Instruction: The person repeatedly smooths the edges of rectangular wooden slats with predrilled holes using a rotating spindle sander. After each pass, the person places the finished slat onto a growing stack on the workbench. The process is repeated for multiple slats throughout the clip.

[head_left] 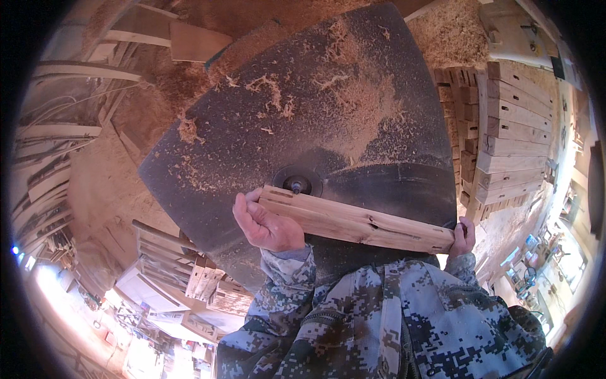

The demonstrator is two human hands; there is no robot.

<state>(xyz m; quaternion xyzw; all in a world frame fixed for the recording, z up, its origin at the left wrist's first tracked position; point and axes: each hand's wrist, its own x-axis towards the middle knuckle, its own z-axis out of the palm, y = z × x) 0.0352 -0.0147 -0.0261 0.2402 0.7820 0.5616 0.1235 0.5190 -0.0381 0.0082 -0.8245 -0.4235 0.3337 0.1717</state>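
Slotted wooden rail (pixel 366 222) lies slantwise across the near part of a dark machine tabletop (pixel 221 151), between the person's two hands, its left end just beside a small upright spindle (pixel 296 186) in a round insert. The left hand (pixel 270 228) grips that end, fingers curled together and pinching the corner, while the right hand (pixel 465 237) closes on the other end, its fingers bent over the wood; its thumb cannot be made out. Whether the rail touches the spindle, or whether the spindle is turning, cannot be told. If it is turning, the plainest danger is to the left hand, which sits close by: a slip of that pinch could carry the fingertips toward it. Contact with the cutter might also kick the rail sideways if either end were loosely held, and the dark knot on its near side could catch or chip. Wood shavings (pixel 372 117) strewn over the tabletop could keep the rail from sitting flat if any got underneath, making it rock.
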